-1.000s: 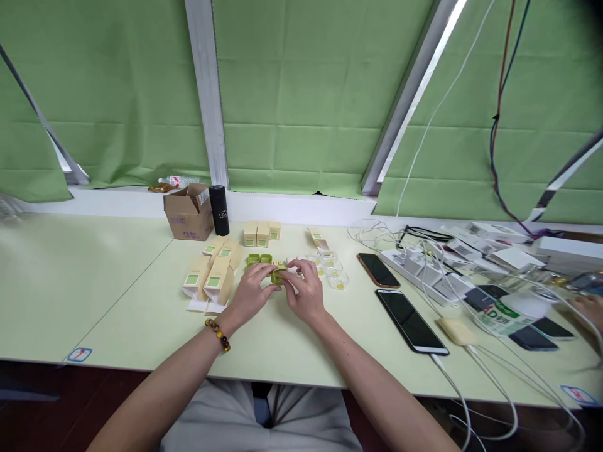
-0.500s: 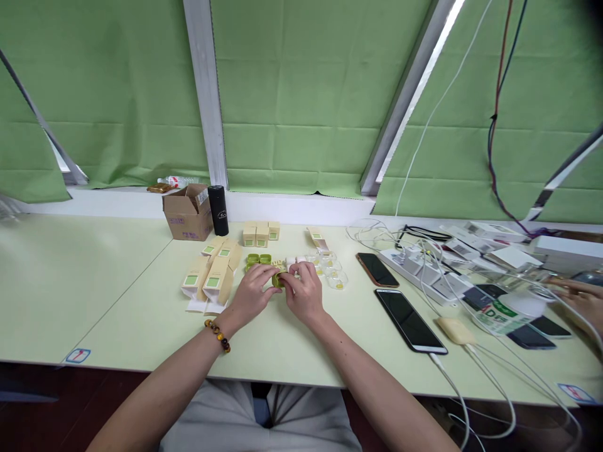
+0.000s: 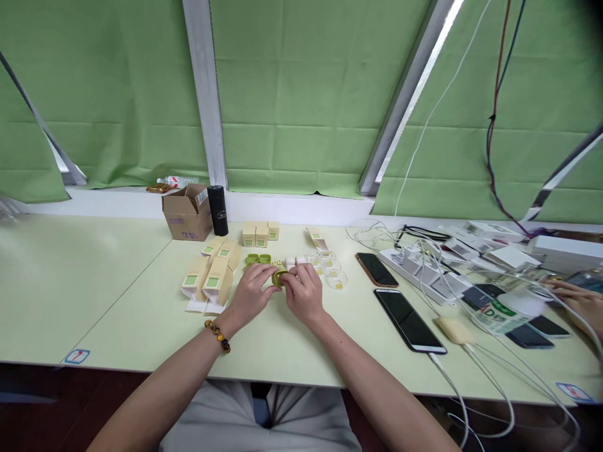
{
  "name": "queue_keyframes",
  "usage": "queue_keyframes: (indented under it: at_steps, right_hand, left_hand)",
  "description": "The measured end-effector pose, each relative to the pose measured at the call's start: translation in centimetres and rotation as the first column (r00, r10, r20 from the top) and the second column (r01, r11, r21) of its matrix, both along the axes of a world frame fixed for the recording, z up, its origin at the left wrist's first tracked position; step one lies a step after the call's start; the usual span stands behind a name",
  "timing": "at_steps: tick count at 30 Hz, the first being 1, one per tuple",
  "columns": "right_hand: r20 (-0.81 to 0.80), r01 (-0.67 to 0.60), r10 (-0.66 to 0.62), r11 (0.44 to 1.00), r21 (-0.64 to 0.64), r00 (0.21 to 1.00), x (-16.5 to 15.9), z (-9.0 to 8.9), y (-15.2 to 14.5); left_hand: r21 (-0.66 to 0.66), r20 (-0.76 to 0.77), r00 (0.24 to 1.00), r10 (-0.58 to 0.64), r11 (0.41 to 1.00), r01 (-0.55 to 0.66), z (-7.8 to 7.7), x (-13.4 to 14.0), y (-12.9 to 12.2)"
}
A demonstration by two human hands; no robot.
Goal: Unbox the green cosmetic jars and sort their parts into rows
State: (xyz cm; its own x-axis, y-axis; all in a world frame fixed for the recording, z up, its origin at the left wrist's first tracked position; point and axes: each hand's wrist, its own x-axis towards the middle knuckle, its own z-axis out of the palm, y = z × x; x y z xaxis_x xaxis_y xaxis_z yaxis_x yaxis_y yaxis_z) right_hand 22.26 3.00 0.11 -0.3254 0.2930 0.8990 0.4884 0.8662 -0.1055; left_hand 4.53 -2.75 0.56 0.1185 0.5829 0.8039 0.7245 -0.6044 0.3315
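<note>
Between my hands is a small olive-green cup (image 3: 279, 278), its open side tilted toward me. My left hand (image 3: 253, 294) grips it from the left with thumb and fingers. The fingers of my right hand (image 3: 304, 294) are closed at its right rim; whether they pinch anything inside is hidden. Just behind my left fingers sit more green cups (image 3: 259, 258). Past my right hand lie small whitish pieces (image 3: 295, 260) and clear plastic cups (image 3: 335, 279) with yellow spots. Flattened cream cartons (image 3: 219, 276) with green labels lie left of my left hand.
Small cream boxes (image 3: 255, 235) stand behind, near a brown cardboard box (image 3: 187, 213) and a black cylinder (image 3: 218, 210). To the right are phones (image 3: 409, 320), a power strip (image 3: 419, 276), tangled white cables and a plastic bottle (image 3: 511, 311). Another person's hand (image 3: 577, 301) shows at the far right.
The green cup has tilted slightly between my fingers, so more of its opening shows. Both hands stay in nearly the same place.
</note>
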Motion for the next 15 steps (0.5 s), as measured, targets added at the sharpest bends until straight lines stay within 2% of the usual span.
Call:
queue_keyframes:
  at_steps: [9, 15]
  right_hand:
    - [0.013, 0.023, -0.024, 0.997, 0.080, 1.000, 0.15, 0.11, -0.09]
    - [0.008, 0.003, -0.003, 1.000, 0.002, 1.000, 0.23, -0.22, 0.10]
  left_hand:
    - [-0.021, 0.063, 0.997, 0.042, 0.999, -0.041, 0.08, 0.08, -0.03]
    - [-0.037, 0.079, 0.995, 0.053, 0.998, -0.050, 0.30, 0.21, -0.13]
